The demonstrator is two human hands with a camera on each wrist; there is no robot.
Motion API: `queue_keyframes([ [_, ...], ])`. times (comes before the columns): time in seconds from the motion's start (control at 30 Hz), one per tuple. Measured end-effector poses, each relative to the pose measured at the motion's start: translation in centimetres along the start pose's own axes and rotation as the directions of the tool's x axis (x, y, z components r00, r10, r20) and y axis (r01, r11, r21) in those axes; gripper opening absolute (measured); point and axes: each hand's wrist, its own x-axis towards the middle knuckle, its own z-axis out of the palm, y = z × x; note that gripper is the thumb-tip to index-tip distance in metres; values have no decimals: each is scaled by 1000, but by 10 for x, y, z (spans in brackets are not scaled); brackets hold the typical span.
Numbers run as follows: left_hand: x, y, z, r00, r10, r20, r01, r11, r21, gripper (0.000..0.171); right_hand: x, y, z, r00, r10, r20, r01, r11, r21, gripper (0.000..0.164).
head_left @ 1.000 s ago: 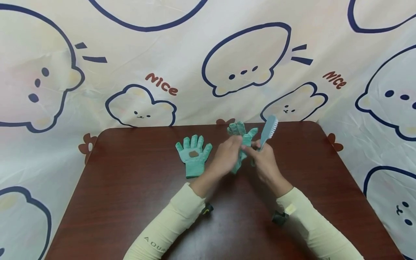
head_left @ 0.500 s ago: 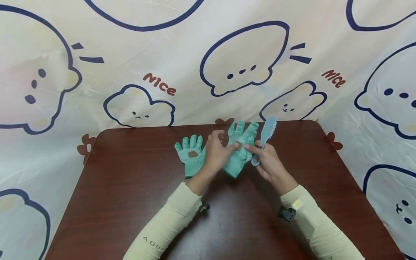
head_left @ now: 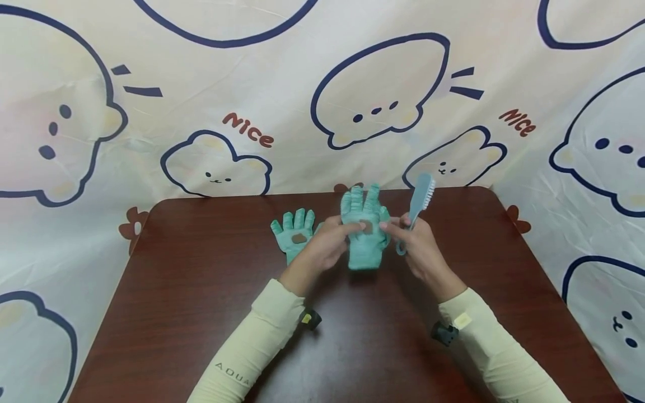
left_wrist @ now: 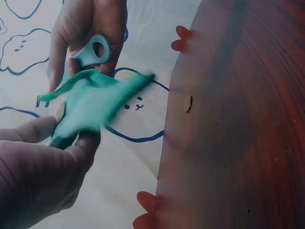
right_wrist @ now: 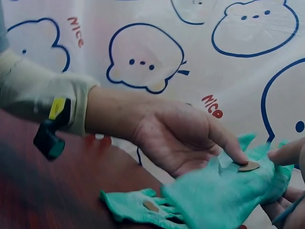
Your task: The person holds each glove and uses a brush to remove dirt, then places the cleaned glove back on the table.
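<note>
A green knitted glove (head_left: 364, 249) with a brown patch on its palm is held up over the table, fingers pointing away. My left hand (head_left: 325, 240) grips its left side, the thumb lying on the brown patch. At its right side, my right hand (head_left: 423, 249) pinches the glove edge with thumb and fingers. That same hand also holds a light blue brush (head_left: 419, 196) upright, white bristles facing right; its ring-ended handle (left_wrist: 97, 52) shows in the left wrist view. A second green glove (head_left: 294, 235) lies flat at the left, partly hidden behind my left hand.
The dark brown table (head_left: 201, 313) reaches back to a cream curtain (head_left: 292, 101) printed with cartoon faces. In the left wrist view a small tan oval (left_wrist: 188, 104) shows on the table surface.
The held glove has turned from edge-on and bunched to palm up and upright. My left hand moved from over its middle to its left side. The brush stays in my right hand.
</note>
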Motion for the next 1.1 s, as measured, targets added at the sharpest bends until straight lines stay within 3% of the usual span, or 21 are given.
queue_keyframes([
  [0.13, 2, 0, 1, 1000, -3, 6, 3, 999, -43, 41, 1, 2, -1, 999, -24, -44, 16, 986, -167, 34],
  [0.2, 3, -1, 0, 1000, 7, 9, -7, 999, -44, 46, 1, 4, -1, 997, -43, -69, 29, 979, -199, 33],
  [0.4, 2, -3, -2, 999, 31, -14, -32, 998, -52, 44, 0, 3, -3, 980, -62, -189, 32, 987, -158, 29],
  [0.53, 1, -4, -3, 997, 71, -26, -74, 981, -177, 43, 1, -1, -7, 970, -68, -234, 42, 992, -115, 19],
  [0.67, 3, -4, -2, 992, 128, 11, -117, 933, -339, 45, -3, -7, -12, 966, -79, -245, 80, 997, -8, 15],
  [0.77, 4, -3, 0, 987, 146, 64, -106, 899, -425, 52, -11, -13, -17, 978, -101, -180, 111, 993, 43, 16],
  [0.9, 7, -2, 2, 980, 149, 133, -70, 880, -470, 55, -23, -20, -21, 986, -167, 17, 167, 983, -71, 32],
  [1.0, 8, -2, 2, 976, 151, 158, -56, 872, -486, 52, -30, -22, -19, 965, -172, 197, 212, 955, -207, 44],
  [1.1, 11, -3, 3, 970, 159, 183, -53, 875, -482, 51, -32, -19, -14, 939, -114, 324, 210, 938, -277, 49],
])
